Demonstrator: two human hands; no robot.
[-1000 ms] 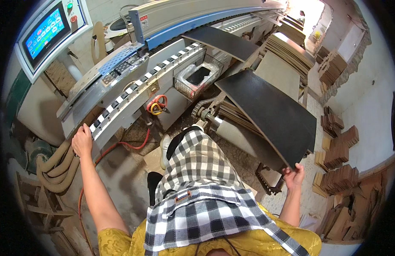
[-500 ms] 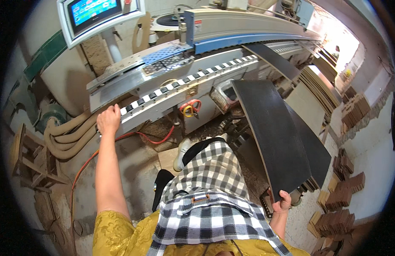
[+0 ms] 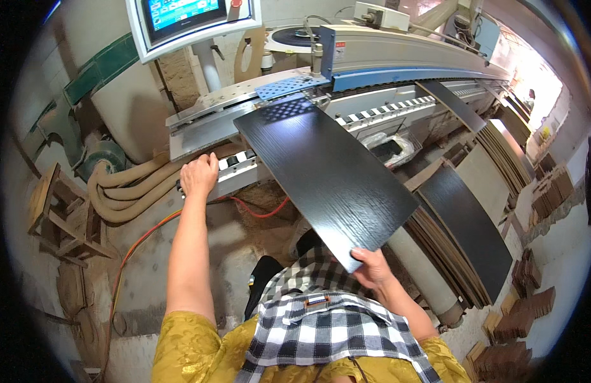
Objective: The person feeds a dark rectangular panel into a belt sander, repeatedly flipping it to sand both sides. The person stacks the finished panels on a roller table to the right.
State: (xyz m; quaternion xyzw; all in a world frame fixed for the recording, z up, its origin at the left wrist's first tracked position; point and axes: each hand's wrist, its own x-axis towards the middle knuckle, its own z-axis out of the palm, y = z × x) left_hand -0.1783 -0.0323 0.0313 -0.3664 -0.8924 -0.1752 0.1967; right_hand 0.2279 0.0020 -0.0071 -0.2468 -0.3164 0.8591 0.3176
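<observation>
Hands: rt (image 3: 374, 269) pinching shiny blk board (image 3: 330, 175), lt (image 3: 199, 175) on roller rail (image 3: 241, 173), grip unclear (wkshop flr (image 3: 148, 281) grey).

The right hand (image 3: 374, 269) held a black panel (image 3: 327, 175) by its near corner, its far part over a roller rail (image 3: 378, 115); the left hand (image 3: 199, 174) lay at the rail's left end. Stacked boards (image 3: 439, 255) lay rightward.

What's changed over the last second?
The right hand has carried the black panel up off the stack of boards and left, so its far end is now over the machine's metal bed. The view has swung left too. No release seen. Unchanged: right-hand grip at the panel's near end, left hand at the roller rail's near end, second black panel on the stack.
</observation>
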